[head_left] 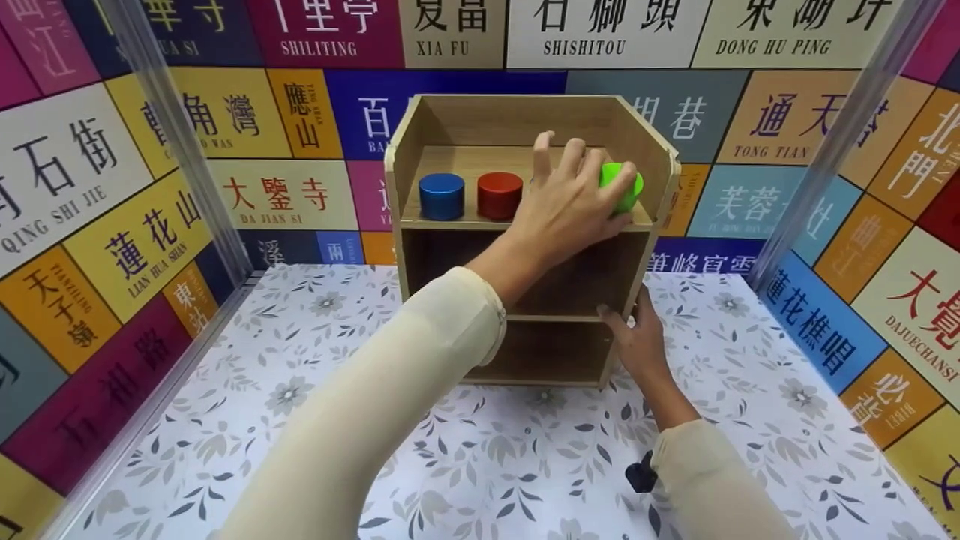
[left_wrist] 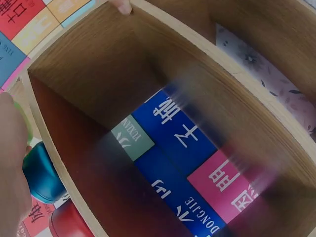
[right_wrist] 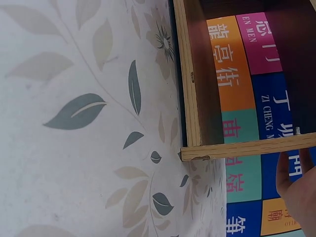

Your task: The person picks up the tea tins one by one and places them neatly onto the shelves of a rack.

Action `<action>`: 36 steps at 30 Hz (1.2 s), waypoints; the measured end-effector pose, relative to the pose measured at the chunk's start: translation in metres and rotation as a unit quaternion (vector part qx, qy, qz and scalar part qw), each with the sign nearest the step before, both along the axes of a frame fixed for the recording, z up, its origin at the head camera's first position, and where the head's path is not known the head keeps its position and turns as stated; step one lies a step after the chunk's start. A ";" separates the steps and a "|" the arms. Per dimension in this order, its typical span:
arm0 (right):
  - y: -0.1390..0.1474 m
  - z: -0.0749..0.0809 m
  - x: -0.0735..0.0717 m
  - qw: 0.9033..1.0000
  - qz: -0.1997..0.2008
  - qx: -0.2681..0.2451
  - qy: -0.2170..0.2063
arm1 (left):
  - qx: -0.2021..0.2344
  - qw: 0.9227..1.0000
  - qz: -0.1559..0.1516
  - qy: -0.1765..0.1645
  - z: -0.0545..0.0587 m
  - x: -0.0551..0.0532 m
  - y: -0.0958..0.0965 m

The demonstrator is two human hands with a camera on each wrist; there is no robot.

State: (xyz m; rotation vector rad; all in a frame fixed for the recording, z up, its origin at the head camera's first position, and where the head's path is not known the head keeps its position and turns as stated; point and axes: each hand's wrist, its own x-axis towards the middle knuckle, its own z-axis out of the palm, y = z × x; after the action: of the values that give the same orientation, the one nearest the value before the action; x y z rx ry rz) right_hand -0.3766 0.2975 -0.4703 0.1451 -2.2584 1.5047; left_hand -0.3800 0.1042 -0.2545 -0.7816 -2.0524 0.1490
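A small wooden shelf unit point(head_left: 517, 319) stands upright against the wall. My left hand point(head_left: 574, 191) reaches over its top shelf, thumb and index finger pinching a bright green cylinder point(head_left: 628, 196) near the right end. The green piece leans. Left of that hand are a red cylinder point(head_left: 499, 196) and a blue cylinder point(head_left: 442, 196). The left wrist view shows another blue cylinder point(left_wrist: 43, 173) between red and green, mostly covered by the hand in the head view. Lower down, my right hand point(head_left: 640, 337) grips the unit's right side panel point(right_wrist: 247, 149), thumb at the front edge.
Two lower compartments of the unit face me, and the lettered wall shows through their backs in the wrist views. A flower-patterned tabletop point(head_left: 480, 457) lies in front. Clear posts point(head_left: 187, 142) rise at both sides. A black object point(head_left: 641, 472) is beside the right sleeve.
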 end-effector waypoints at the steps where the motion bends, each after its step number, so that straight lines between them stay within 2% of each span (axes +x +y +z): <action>1: 0.000 0.000 0.000 1.000 0.000 0.001 0.001 | 0.001 1.000 0.005 0.000 0.000 0.000 0.000; 6: -0.004 -0.002 -0.002 1.000 -0.003 0.005 0.003 | 0.004 1.000 0.018 -0.017 -0.001 -0.002 -0.001; 12: -0.011 -0.002 -0.003 1.000 0.004 0.003 -0.001 | -0.020 0.996 0.057 -0.070 -0.003 -0.002 -0.005; 15: -0.012 -0.002 -0.002 1.000 0.008 0.000 -0.001 | -0.019 0.995 0.061 -0.070 -0.004 -0.001 -0.007; 17: -0.012 -0.002 -0.001 1.000 0.009 0.000 -0.002 | -0.009 0.998 0.046 -0.052 -0.006 0.002 -0.008; 20: -0.011 0.000 -0.002 1.000 0.010 0.001 0.000 | 0.010 1.000 0.007 -0.003 -0.010 0.010 -0.014; 24: -0.007 0.005 -0.004 1.000 0.007 0.003 0.010 | 0.038 0.996 -0.061 0.055 -0.015 0.027 -0.033; 27: -0.004 0.006 -0.005 1.000 0.012 0.004 0.017 | 0.084 0.989 -0.087 0.081 -0.019 0.038 -0.062; 30: 0.002 0.006 -0.005 0.999 0.026 0.010 0.019 | 0.170 0.978 -0.090 0.085 -0.022 0.043 -0.101; 33: 0.012 0.008 -0.001 0.998 0.052 0.022 0.007 | 0.278 0.955 -0.080 0.059 -0.033 0.039 -0.144; 34: 0.017 0.009 0.000 0.998 0.064 0.024 0.000 | 0.311 0.947 -0.069 0.047 -0.041 0.035 -0.158; 36: 0.030 0.013 0.004 0.996 0.086 0.004 -0.024 | 0.350 0.936 -0.023 0.015 -0.062 0.023 -0.185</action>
State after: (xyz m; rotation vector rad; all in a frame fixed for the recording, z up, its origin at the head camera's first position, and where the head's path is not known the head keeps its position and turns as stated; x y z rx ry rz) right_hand -0.3722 0.3276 -0.4568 0.3176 -2.3410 1.6019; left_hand -0.3571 -0.0812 -0.3168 -0.3704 -1.8595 -0.5694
